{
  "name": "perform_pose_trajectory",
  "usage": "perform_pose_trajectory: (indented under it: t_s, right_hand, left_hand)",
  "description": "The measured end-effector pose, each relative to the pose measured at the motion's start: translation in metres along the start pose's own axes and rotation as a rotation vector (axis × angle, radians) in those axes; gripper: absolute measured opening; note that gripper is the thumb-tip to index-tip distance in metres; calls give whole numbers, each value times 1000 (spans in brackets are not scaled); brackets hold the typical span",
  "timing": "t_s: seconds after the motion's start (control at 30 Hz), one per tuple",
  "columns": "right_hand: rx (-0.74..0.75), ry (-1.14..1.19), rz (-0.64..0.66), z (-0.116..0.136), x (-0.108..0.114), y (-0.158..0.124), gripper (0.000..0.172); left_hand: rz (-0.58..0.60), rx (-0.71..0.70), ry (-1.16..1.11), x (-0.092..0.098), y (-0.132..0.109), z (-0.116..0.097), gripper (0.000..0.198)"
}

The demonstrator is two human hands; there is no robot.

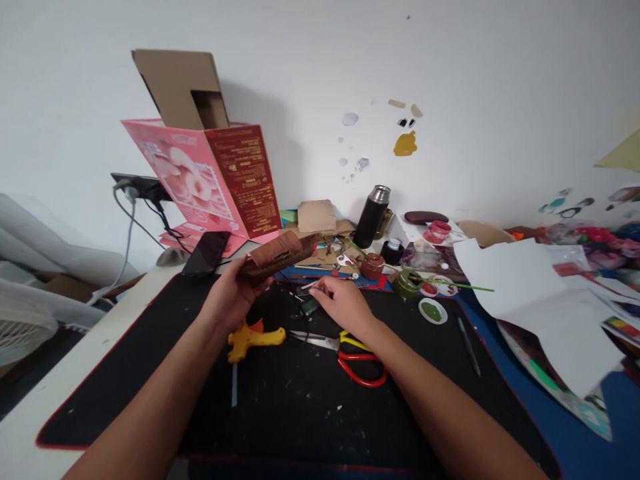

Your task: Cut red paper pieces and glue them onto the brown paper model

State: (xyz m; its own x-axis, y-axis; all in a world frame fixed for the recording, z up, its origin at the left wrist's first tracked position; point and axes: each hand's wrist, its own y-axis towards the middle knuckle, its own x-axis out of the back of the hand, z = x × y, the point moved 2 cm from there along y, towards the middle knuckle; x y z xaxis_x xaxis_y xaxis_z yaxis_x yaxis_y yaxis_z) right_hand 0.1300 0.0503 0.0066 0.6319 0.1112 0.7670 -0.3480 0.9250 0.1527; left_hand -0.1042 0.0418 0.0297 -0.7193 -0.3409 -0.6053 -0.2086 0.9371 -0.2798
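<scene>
My left hand (231, 293) holds up a long brown handmade piece (280, 255), with a paler reddish-brown flap on top and a dark opening along its side. The fingers wrap round its near end. My right hand (345, 303) is closed, thumb and fingertips pinched together just above a small dark green piece (310, 306) on the mat; whatever the fingertips hold is too small to make out. Below the hands lie scissors (325, 341) with red and yellow handles, half open. A yellow glue gun (255, 340) rests under my left wrist.
A black mat (280, 413) covers the table. Behind it stand a black thermos (369, 220), a brown paint jar (373, 267), a green paint jar (407, 283) and cardboard scraps. At left are a phone (207, 252) and a pink box (200, 173); white paper (545, 293) lies at right.
</scene>
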Motion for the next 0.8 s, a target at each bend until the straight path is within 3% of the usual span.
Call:
perform_pose_trajectory:
  t_s: [0.1,0.17,0.47,0.8]
  right_hand:
    - [41,-369,135,13,5,5,19]
    - [44,-486,177,19,7,11,22]
    - [57,-685,252,32,-4,37,31]
    - [106,-761,308,33,-13,45,33]
  left_hand:
    - [16,16,-22,0,-1,2,24]
    - [16,30,-42,-1,-1,3,23]
    - [21,53,-90,-2,-2,0,23]
    - [52,88,-61,-4,-1,4,20]
